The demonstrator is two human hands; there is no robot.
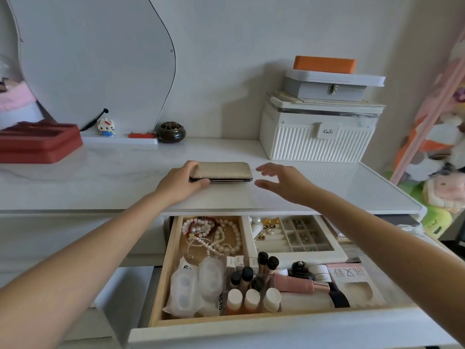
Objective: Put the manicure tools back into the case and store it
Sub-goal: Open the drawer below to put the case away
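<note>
A beige textured manicure case [225, 170], closed, lies flat on the white dressing tabletop [113, 182]. My left hand [182, 183] grips its left end, thumb along the front edge and fingers over the back. Just right of the case, my right hand [283, 182] hovers with fingers spread, not touching it. No loose manicure tools are visible.
Below the tabletop a drawer [251, 331] stands pulled out, full of bead bracelets, bottles, tubes and a jewellery tray [294, 238]. A white ribbed box [317, 139] stacked with smaller boxes stands at back right. At left are a red tray [37, 142] and a mirror [95, 59].
</note>
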